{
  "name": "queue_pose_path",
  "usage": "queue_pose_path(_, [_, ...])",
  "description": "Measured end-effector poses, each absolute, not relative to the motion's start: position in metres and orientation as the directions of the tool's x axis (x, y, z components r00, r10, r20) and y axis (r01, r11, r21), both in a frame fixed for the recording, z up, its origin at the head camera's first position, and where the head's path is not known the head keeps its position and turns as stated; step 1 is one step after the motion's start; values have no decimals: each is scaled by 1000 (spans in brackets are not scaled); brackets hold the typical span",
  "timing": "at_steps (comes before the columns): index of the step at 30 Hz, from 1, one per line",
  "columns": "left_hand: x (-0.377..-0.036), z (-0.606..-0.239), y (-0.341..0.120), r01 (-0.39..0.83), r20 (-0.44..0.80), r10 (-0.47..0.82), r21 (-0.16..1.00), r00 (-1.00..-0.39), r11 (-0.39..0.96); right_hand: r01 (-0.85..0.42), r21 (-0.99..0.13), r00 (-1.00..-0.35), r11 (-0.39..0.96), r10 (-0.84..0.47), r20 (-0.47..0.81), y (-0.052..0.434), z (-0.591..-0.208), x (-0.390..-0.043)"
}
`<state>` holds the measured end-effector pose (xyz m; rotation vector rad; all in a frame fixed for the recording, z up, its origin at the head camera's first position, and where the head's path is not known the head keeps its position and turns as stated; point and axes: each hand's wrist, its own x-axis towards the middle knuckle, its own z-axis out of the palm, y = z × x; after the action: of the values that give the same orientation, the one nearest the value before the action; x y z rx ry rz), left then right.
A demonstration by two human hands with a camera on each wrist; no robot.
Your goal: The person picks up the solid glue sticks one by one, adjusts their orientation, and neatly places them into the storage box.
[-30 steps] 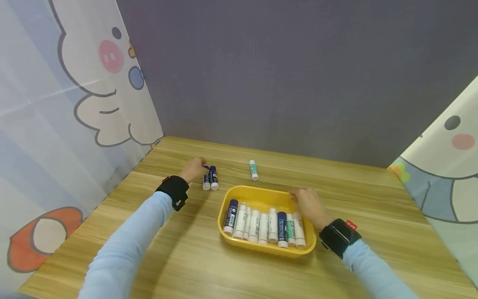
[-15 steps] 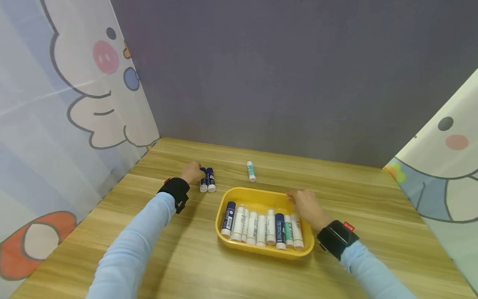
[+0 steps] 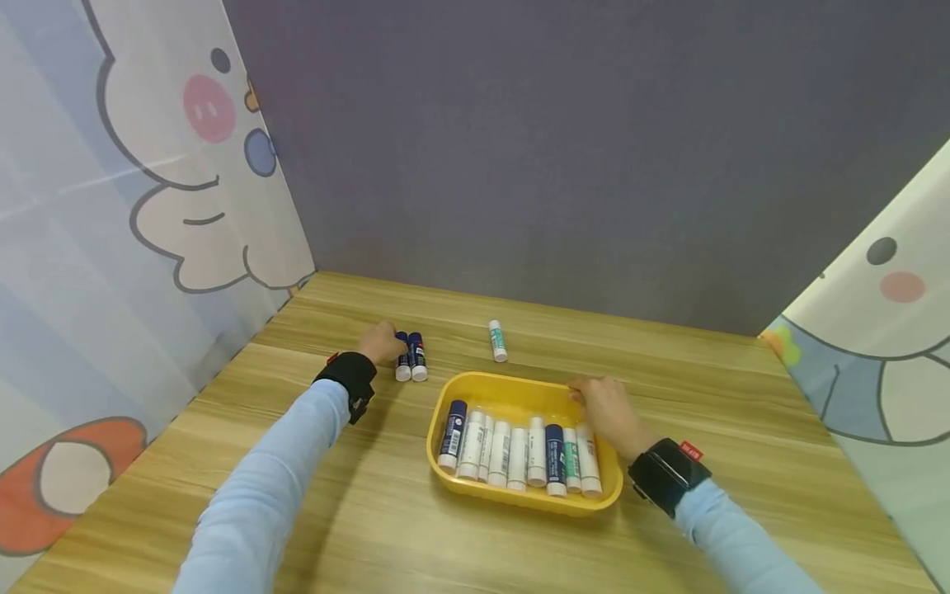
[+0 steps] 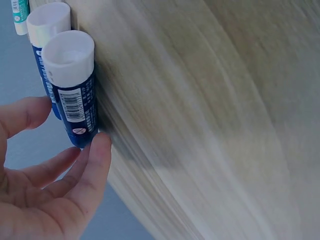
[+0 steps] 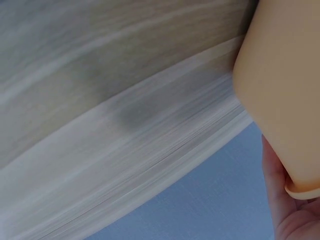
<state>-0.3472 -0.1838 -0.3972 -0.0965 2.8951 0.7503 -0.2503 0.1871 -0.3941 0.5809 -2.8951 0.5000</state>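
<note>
My left hand (image 3: pixel 379 342) holds the left one of two dark blue glue sticks by its blue end. That near glue stick (image 4: pixel 75 95) shows a white end and a barcode in the left wrist view, with fingertips at its right side and the thumb at its left. Right beside it lies the other blue glue stick (image 3: pixel 417 356). My right hand (image 3: pixel 612 412) grips the back right rim of a yellow plastic basket (image 3: pixel 523 498); the right wrist view shows fingers behind its wall (image 5: pixel 285 90). Inside stand several glue sticks, mostly white (image 3: pixel 500 454), leaning in a row.
A white and green glue stick (image 3: pixel 498 340) lies alone on the wood-grain table (image 3: pixel 401 495), behind the basket. A grey panel (image 3: pixel 549 165) rises at the table's back edge. Cartoon-print curtains (image 3: pixel 67 272) hang at both sides.
The view has shifted slightly. My left fingers have settled closer around the left blue glue stick, which stays by its neighbour. The right hand and the basket keep their places.
</note>
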Motion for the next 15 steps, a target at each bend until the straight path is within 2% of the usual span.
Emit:
queue_pose_path(11, [-352, -402, -182, -102, -164, -30, 450, -986, 887, -402, -291, -912, 868, -352, 210, 187, -395, -251])
queue_pose_path(15, [-355, -404, -182, -98, -163, -33, 407, -986, 908, -384, -296, -921, 874, -339, 193, 187, -395, -252])
